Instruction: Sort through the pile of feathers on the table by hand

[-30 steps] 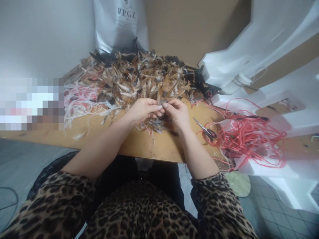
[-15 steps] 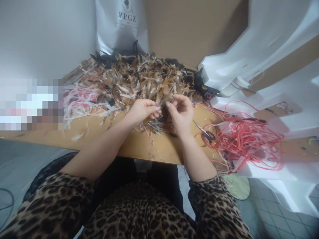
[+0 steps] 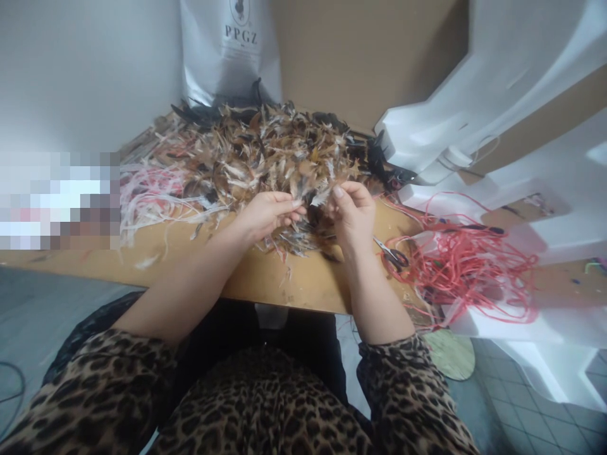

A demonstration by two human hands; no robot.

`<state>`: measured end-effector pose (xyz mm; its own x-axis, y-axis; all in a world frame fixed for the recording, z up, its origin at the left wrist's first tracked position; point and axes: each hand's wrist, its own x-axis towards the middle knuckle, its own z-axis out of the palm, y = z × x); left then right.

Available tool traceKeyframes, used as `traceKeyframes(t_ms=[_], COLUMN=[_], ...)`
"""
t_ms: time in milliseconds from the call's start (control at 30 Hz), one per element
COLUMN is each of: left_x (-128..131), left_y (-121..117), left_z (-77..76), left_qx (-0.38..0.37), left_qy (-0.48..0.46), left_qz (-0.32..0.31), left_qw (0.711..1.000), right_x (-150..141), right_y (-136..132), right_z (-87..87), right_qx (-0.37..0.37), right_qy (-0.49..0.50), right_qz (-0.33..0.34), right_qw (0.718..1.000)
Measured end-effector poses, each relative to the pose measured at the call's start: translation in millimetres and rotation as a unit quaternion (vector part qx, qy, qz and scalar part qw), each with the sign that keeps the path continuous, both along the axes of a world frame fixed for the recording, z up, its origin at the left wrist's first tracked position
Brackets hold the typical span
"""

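My left hand (image 3: 271,216) is closed in a pinch, thumb against fingers, on a brown and grey feather (image 3: 301,187) that points up and away from me. Just to the right, my right hand (image 3: 355,212) is also pinched, with a pale feather (image 3: 320,197) at its fingertips; its exact hold is partly hidden by the thumb. Both hands are slightly apart, above the near edge of a large pile of brown, white and black feathers (image 3: 265,148). Smaller feather bits (image 3: 293,239) lie below them on the tan table (image 3: 303,284).
Black-handled scissors (image 3: 392,253) lie right of my right hand, beside a tangle of red cords (image 3: 474,268). Pink and white strands (image 3: 152,193) lie at left. A white printed bag (image 3: 232,57) stands behind the pile. White panels (image 3: 441,95) rise at the right.
My right hand has moved slightly right, away from my left hand, and its thumb now points more upward. My left hand has barely moved and keeps its pinch.
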<state>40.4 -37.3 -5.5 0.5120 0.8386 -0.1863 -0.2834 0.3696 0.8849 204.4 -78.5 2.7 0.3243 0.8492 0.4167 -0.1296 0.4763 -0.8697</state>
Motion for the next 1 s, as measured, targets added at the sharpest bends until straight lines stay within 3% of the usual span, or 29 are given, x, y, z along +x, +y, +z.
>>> traceKeyframes(t_ms=[167, 367, 500, 600, 767, 900, 1000], left_x=[-7, -7, -6, -5, -2, 0, 0], left_y=[0, -8, -4, -1, -2, -4, -4], left_z=[7.7, 12.7, 7.7, 5.2, 6.6, 5.6, 2.9], left_qx=[-0.153, -0.189, -0.154, -0.081, 0.044, 0.069, 0.045], left_qy=[-0.114, -0.111, -0.108, -0.096, -0.049, -0.022, -0.030], left_qz=[-0.084, -0.097, -0.085, -0.042, 0.031, 0.033, 0.019], left_qw=[0.978, 0.971, 0.978, 0.991, 0.997, 0.997, 0.998], right_x=[1, -5, -10, -10, -11, -17, -20], right_y=[3, 3, 1, 2, 3, 0, 0], right_z=[0.7, -7.0, -5.4, -4.4, -6.9, -8.6, -8.9], right_qx=[-0.011, -0.037, -0.081, -0.144, -0.239, -0.226, -0.191], right_qy=[0.024, 0.023, 0.029, 0.076, 0.116, 0.095, 0.089], right_qz=[0.039, 0.073, 0.053, 0.040, 0.107, 0.128, 0.111], right_qw=[0.999, 0.996, 0.995, 0.986, 0.958, 0.961, 0.971])
